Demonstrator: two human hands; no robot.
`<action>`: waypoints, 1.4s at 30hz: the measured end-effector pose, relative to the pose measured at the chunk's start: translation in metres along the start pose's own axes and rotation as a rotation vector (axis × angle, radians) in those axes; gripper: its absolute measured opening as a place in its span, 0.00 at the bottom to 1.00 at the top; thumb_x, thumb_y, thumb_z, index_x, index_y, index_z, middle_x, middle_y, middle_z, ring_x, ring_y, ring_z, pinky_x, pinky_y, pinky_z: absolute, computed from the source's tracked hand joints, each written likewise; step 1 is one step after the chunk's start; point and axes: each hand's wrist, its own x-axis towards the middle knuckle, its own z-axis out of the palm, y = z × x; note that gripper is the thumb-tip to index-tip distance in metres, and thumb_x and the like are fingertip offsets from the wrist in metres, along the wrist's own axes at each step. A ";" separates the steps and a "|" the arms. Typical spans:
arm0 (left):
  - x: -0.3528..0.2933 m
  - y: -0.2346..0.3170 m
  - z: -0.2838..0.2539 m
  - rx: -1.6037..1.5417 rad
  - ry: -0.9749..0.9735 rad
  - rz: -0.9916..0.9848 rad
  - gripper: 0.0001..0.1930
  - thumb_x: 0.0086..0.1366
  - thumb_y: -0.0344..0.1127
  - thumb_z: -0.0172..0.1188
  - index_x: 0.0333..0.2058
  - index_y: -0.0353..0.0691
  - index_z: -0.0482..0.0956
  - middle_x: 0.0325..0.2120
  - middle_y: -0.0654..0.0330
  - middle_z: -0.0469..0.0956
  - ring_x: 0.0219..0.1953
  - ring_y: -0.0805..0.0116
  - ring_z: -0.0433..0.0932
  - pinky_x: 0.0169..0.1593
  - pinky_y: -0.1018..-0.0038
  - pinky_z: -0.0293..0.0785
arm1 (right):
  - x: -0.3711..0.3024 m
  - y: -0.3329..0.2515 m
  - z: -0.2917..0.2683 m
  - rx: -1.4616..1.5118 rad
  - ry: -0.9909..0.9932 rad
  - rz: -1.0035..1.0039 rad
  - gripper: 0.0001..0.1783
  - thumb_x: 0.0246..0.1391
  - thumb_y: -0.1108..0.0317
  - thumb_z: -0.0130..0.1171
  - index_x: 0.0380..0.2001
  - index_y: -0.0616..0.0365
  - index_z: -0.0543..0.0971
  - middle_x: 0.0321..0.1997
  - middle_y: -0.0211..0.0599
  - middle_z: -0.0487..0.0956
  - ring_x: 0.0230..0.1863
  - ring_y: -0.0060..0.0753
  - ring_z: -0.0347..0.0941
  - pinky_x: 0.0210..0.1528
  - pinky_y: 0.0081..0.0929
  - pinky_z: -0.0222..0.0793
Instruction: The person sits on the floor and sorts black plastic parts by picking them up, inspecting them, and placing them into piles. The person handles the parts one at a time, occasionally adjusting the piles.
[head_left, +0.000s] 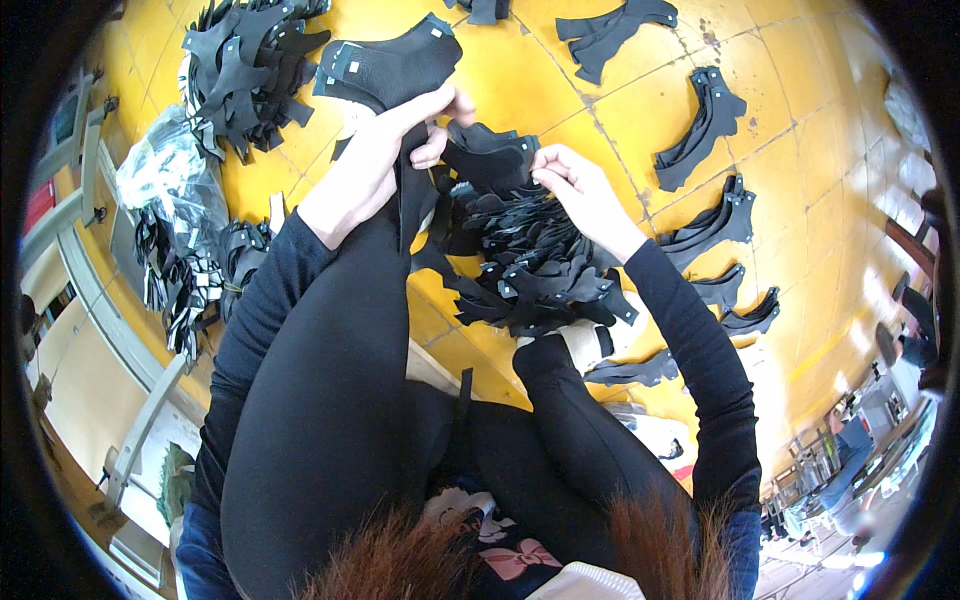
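My left hand (375, 155) is closed around a bunch of black leather-like cut pieces (395, 65), which fan out beyond the fingers. Small pale stickers show on their ends. Between my two hands hang more black cut pieces (492, 155), curved in outline. The thumb and fingertips of my right hand (580, 190) are pinched at the right end of these, beside a small sticker. Directly below lies a large loose heap of similar black pieces (535, 255), in front of my knees.
On the yellow tiled floor (620, 125), several small stacks of black pieces (700, 125) lie in a curve to the right. Another heap (250, 65) sits at the far left, near a clear plastic bag (175, 175) and bundled strips (170, 270). A grey metal frame (110, 300) stands at left.
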 end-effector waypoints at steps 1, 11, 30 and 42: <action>-0.001 0.001 0.003 0.027 0.052 0.004 0.15 0.73 0.41 0.48 0.43 0.36 0.78 0.40 0.64 0.79 0.21 0.82 0.56 0.27 0.84 0.55 | 0.002 -0.002 -0.001 -0.002 0.022 0.045 0.08 0.61 0.73 0.56 0.43 0.61 0.74 0.32 0.33 0.81 0.33 0.24 0.75 0.40 0.23 0.70; 0.007 -0.004 -0.003 0.181 -0.057 -0.055 0.16 0.71 0.43 0.53 0.50 0.42 0.81 0.38 0.74 0.73 0.25 0.83 0.57 0.31 0.84 0.55 | 0.005 -0.024 -0.016 -0.846 0.126 -0.506 0.07 0.54 0.70 0.62 0.37 0.53 0.83 0.38 0.35 0.83 0.45 0.44 0.78 0.47 0.35 0.75; 0.032 -0.030 -0.003 0.485 0.007 -0.224 0.13 0.68 0.36 0.55 0.47 0.42 0.83 0.35 0.72 0.79 0.21 0.85 0.57 0.25 0.85 0.55 | -0.060 -0.074 -0.024 -0.281 0.498 -0.630 0.10 0.44 0.85 0.63 0.31 0.62 0.81 0.34 0.40 0.85 0.39 0.38 0.82 0.48 0.34 0.76; 0.001 -0.005 0.017 0.011 -0.327 -0.143 0.27 0.72 0.55 0.47 0.53 0.34 0.74 0.39 0.53 0.82 0.28 0.80 0.69 0.32 0.84 0.67 | -0.049 -0.135 0.004 0.348 0.241 -0.033 0.10 0.53 0.83 0.63 0.39 0.66 0.79 0.39 0.38 0.84 0.41 0.22 0.80 0.48 0.20 0.74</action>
